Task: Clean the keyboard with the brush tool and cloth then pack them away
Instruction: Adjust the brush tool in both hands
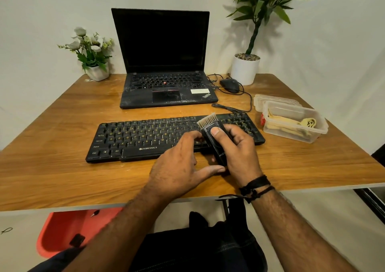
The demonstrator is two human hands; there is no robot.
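A black keyboard (pixel 145 136) with yellow letters lies across the middle of the wooden table (pixel 62 167). My right hand (pixel 237 149) grips a black brush tool (pixel 214 140) above the keyboard's right part, thumb on top, pale bristles pointing away from me. My left hand (pixel 179 163) touches the tool's left side and lower end with its fingertips and thumb. A yellowish cloth (pixel 308 124) lies folded inside a clear plastic box (pixel 291 134) to the right of the keyboard.
An open black laptop (pixel 164 84) stands behind the keyboard, with a mouse (pixel 230 85) and cables to its right. A clear lid (pixel 258 103) lies behind the box. A flower pot (pixel 98 72) and a potted plant (pixel 245 69) occupy the back corners. A red stool (pixel 62 232) sits under the table.
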